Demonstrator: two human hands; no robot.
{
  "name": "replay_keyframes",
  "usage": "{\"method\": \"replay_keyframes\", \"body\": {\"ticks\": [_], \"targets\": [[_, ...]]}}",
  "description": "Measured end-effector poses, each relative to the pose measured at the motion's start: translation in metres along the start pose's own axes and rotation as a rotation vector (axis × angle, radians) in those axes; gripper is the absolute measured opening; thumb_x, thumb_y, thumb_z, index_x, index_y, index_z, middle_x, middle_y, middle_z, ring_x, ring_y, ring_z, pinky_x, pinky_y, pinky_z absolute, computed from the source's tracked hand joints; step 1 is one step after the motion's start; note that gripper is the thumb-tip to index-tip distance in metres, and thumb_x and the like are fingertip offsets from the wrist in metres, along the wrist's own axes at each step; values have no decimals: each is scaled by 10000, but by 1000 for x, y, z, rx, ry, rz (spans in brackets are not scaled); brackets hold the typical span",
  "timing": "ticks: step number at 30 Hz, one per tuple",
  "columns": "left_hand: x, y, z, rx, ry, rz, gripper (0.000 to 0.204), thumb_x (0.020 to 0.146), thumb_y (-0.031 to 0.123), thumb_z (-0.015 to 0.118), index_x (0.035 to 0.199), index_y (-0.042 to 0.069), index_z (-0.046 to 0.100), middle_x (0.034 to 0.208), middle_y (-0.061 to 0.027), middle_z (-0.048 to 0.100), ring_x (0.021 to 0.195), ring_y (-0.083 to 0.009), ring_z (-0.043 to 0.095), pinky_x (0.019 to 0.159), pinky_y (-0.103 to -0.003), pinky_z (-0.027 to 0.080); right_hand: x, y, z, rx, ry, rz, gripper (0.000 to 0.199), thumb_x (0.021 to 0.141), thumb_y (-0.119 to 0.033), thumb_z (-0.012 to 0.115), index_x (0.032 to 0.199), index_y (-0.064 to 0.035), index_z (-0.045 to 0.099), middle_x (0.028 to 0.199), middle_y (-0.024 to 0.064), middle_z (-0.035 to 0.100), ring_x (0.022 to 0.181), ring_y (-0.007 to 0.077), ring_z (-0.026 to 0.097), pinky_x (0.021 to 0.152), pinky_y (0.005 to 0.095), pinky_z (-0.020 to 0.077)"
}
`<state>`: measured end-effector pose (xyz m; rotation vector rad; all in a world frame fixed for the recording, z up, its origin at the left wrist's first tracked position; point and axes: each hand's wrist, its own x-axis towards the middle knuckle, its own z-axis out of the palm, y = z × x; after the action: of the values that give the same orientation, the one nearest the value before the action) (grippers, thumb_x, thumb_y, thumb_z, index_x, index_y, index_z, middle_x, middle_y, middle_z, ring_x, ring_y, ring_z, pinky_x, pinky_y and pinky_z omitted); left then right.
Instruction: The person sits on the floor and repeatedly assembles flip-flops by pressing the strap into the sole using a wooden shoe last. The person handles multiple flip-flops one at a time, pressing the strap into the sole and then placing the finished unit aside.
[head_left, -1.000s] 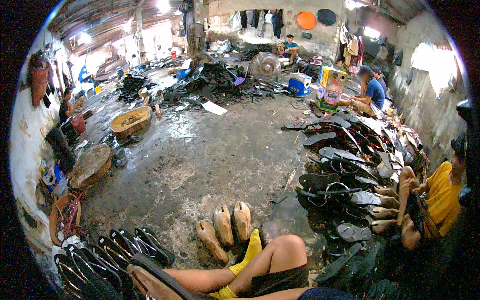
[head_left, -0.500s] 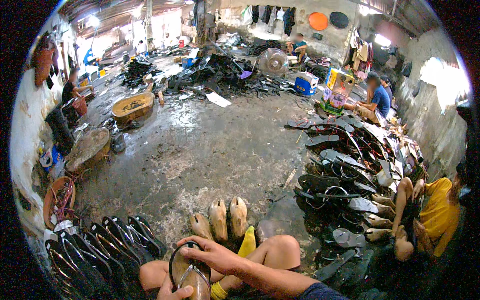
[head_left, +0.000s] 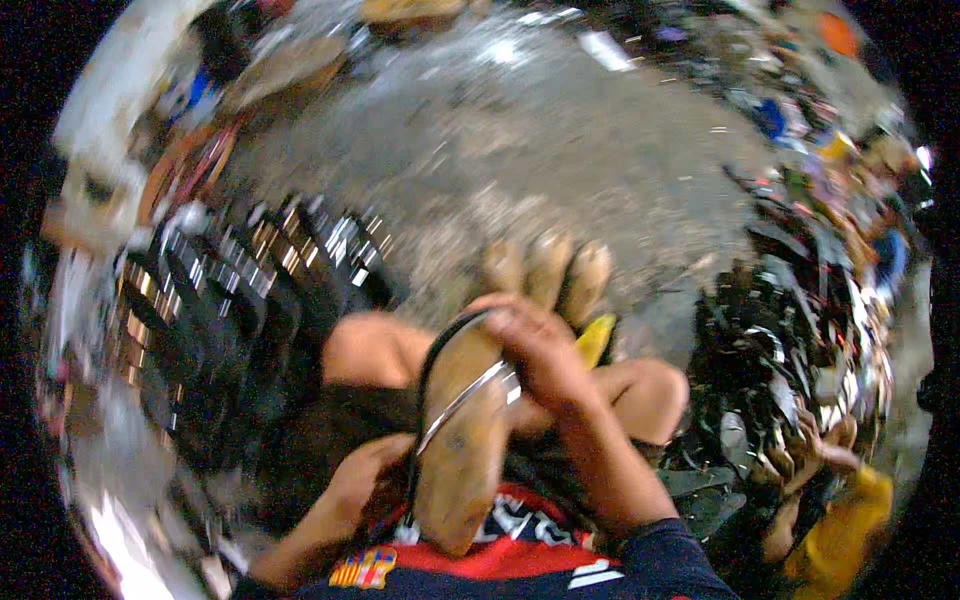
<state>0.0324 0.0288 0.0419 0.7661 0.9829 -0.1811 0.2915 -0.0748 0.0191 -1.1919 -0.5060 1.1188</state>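
Gripping a wooden shoe form [head_left: 462, 450] from above, right hand [head_left: 535, 350] closed on its far end; left hand [head_left: 350, 490] (grip unclear) steadying alongside.

Shoe workshop: rows of sandals [head_left: 250, 290]

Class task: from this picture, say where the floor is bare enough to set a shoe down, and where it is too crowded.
Bare: the grey concrete floor beyond the three wooden shoe forms. Crowded: black sandals on the left, dark shoe pile on the right.
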Motion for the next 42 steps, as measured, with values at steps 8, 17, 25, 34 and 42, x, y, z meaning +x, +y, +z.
{"method": "replay_keyframes", "body": {"ticks": [8,17,25,34,42], "targets": [[-3,-32,-23,157,-222,264,258,1046,199,583,1183,-14,629,1095,-104,680,976,-220,655,869,-334,521,-4,2,19,174,58,94,337,1026,-210,593,1289,-1,616,1087,73,691,999,162,637,910,281,496],[-23,-74,-40,948,-193,692,141,1000,139,548,1044,16,603,957,-181,502,938,-398,546,835,-438,468,-17,-30,30,111,370,62,467,940,-287,665,1286,20,597,1218,188,692,1068,247,671,993,358,505],[15,-49,-20,49,-255,337,288,1070,273,561,1220,58,681,1101,-18,692,1018,-109,629,940,-299,511,-14,-25,8,95,7,-38,432,980,-281,605,1295,15,612,1228,178,691,1115,271,649,1031,375,474],[35,-66,-26,823,-217,648,320,1019,150,590,1317,37,613,1233,-131,661,1058,-270,635,921,-366,521,-15,10,-19,124,72,115,442,978,-314,607,1303,-15,626,1125,85,692,1038,206,641,956,323,490],[71,-138,-49,1086,56,1458,610,824,108,648,1413,25,512,1375,-269,558,1261,-357,548,1031,-443,471,-23,8,-15,-9,193,142,469,963,-348,590,1261,13,613,1186,186,689,1064,309,659,958,418,520]]}}
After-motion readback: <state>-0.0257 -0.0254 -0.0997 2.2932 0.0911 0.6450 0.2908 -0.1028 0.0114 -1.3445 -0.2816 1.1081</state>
